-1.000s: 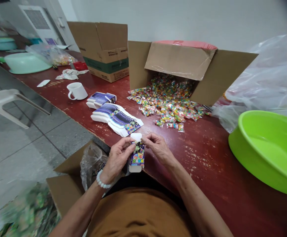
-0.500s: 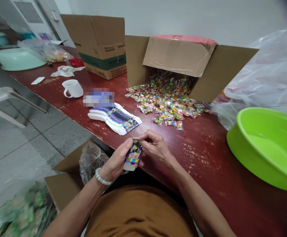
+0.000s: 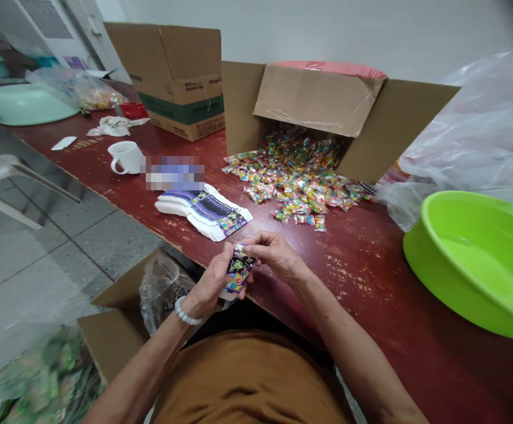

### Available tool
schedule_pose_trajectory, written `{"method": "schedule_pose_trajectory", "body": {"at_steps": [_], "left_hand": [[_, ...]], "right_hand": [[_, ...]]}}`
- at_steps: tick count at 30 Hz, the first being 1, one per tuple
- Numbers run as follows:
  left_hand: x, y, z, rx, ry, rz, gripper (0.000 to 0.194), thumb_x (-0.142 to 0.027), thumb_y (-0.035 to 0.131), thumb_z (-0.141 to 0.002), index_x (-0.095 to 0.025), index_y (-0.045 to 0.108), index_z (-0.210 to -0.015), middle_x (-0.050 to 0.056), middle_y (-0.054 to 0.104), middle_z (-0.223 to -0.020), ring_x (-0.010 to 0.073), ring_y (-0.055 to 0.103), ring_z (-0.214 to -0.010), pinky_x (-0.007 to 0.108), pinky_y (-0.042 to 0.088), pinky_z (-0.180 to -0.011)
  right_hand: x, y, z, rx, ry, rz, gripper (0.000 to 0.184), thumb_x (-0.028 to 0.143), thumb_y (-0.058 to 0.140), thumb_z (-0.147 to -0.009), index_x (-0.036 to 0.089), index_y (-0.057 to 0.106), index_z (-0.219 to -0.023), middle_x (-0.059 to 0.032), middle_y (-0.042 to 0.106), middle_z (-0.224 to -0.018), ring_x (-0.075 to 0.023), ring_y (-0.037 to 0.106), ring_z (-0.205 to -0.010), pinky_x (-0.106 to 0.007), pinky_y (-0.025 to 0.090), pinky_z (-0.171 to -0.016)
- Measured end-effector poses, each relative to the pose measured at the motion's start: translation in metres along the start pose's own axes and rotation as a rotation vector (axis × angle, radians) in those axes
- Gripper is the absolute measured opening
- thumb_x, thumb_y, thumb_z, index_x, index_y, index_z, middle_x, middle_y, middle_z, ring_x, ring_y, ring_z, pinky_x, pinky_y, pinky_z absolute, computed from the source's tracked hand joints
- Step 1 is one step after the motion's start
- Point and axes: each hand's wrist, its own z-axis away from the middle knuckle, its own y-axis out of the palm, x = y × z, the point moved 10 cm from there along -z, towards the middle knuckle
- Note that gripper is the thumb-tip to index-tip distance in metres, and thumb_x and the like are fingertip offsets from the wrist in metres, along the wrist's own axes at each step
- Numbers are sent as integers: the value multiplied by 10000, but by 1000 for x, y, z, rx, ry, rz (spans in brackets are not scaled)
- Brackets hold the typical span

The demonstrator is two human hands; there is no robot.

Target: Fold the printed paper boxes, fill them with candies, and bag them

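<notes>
A small printed candy box (image 3: 238, 270), dark with colourful pictures, is in my left hand (image 3: 213, 277), whose fingers wrap round it. At the box's top end my right hand (image 3: 274, 254) pinches a pale flap between thumb and fingers. Just beyond my hands lies a stack of flat printed boxes (image 3: 212, 215) with white edges. Many wrapped candies (image 3: 303, 188) spill over the table from an open cardboard box (image 3: 318, 106) lying on its side.
A green basin (image 3: 459, 265) stands on the red table (image 3: 348, 330) at the right. A white mug (image 3: 126, 158) and a closed-looking carton (image 3: 181, 82) stand at the left. Below the table edge sits an open carton (image 3: 115, 335) with a plastic bag. A white stool (image 3: 9, 176) is on the floor.
My right fingers have moved slightly up and left at the top flap, which now shows pale. The candy box has risen a little and tilted in my left hand.
</notes>
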Motion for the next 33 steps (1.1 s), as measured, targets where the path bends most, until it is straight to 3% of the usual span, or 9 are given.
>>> {"method": "schedule_pose_trajectory", "body": {"at_steps": [7,12,15,19,22,25,28,30,33], "left_hand": [[7,-9,-2,-77,-30,51,692,-732,455,-852,-154,641,-1185,24,658,-617,130,560,-389,226,430,-380],[-1,-9,-13,-132,51,171,499,-567,601,-863,-221,591,-1222,17,697,-860,111,619,-533,217,511,-468],[-2,-2,-19,-92,30,265,456,-437,695,-830,-245,539,-1212,4,689,-886,125,635,-606,259,562,-555],[3,-3,-21,-61,-23,221,425,-372,758,-778,-216,565,-1123,49,688,-1033,149,636,-717,307,576,-630],[8,-26,-19,-165,-7,37,490,-317,839,-663,-179,584,-1057,27,663,-926,163,630,-739,296,551,-653],[-5,-47,-14,-236,117,-282,569,-291,838,-646,-189,589,-1148,9,650,-923,172,623,-825,271,517,-720],[-10,-49,-10,-100,105,-577,481,-334,815,-675,-193,656,-1107,-1,659,-859,170,612,-776,257,490,-692],[-8,-52,-5,-27,32,-622,395,-374,827,-654,-179,680,-964,-14,650,-752,159,599,-688,245,472,-622],[-9,-63,1,-104,-28,-450,390,-398,845,-629,-178,607,-846,-34,644,-705,128,581,-603,218,448,-534]], "right_hand": [[24,21,23,115,-285,287,210,422,659,-858,215,676,-822,-53,709,-1097,-166,654,-747,-325,540,-675],[30,20,26,45,-523,635,268,331,676,-868,260,667,-1127,-69,661,-1164,-210,593,-1072,-376,454,-965],[27,-27,8,-67,-446,760,339,368,613,-904,231,637,-1213,-88,641,-1168,-201,608,-1014,-345,476,-907],[35,-173,13,-790,-38,1070,418,378,564,-910,187,595,-1281,-142,583,-1240,-262,554,-1144,-394,432,-974],[32,-230,20,-933,115,1089,459,420,638,-840,116,648,-1184,-229,550,-1231,-372,512,-1196,-505,399,-980],[28,-248,20,-952,131,1063,369,389,706,-763,137,694,-1033,-211,583,-1174,-373,542,-1146,-500,409,-953],[27,-250,23,-964,99,1003,277,344,693,-752,160,686,-958,-150,650,-1024,-314,599,-1021,-444,434,-908],[29,-244,30,-964,56,941,281,363,660,-771,159,672,-963,-112,665,-923,-275,616,-922,-404,454,-856],[30,-213,41,-864,-42,795,377,458,586,-820,157,645,-1038,-56,661,-831,-204,610,-761,-327,480,-727]]}}
